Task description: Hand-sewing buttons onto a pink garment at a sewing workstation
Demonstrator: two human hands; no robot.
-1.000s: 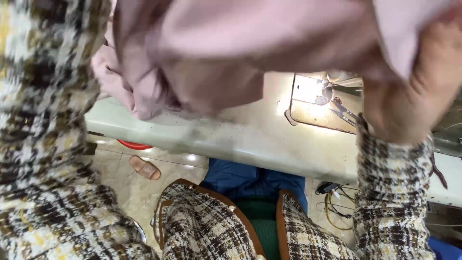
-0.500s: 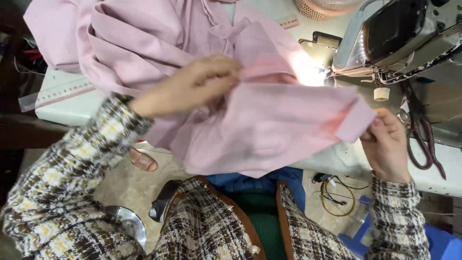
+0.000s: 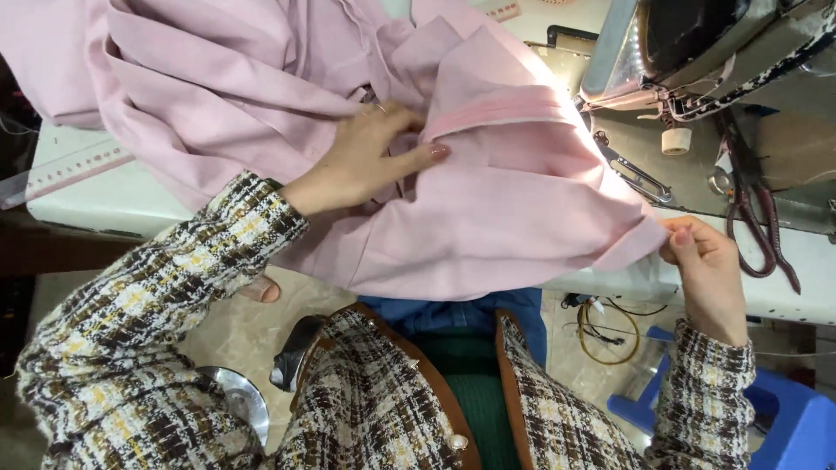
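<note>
A large pink garment [image 3: 488, 218] is spread over the white sewing table [image 3: 104, 200] and hangs over its front edge toward my lap. My left hand [image 3: 366, 161] lies on the cloth near a folded band, fingers pressing and pinching the fabric. My right hand [image 3: 710, 270] pinches the lower right corner of the same garment at the table's front edge. The sewing machine [image 3: 697, 52] stands at the upper right, its lamp lighting the fabric beside it.
Dark red scissors [image 3: 758, 226] lie on the table right of the machine. A ruler [image 3: 61, 170] sits at the table's left. Below are a blue stool [image 3: 784, 418], coiled cable [image 3: 605, 331] and a metal bowl-like object [image 3: 235, 400] on the floor.
The garment came down from in front of the camera onto the table. My left hand shifted right along the folded band, and my right hand keeps hold of the corner.
</note>
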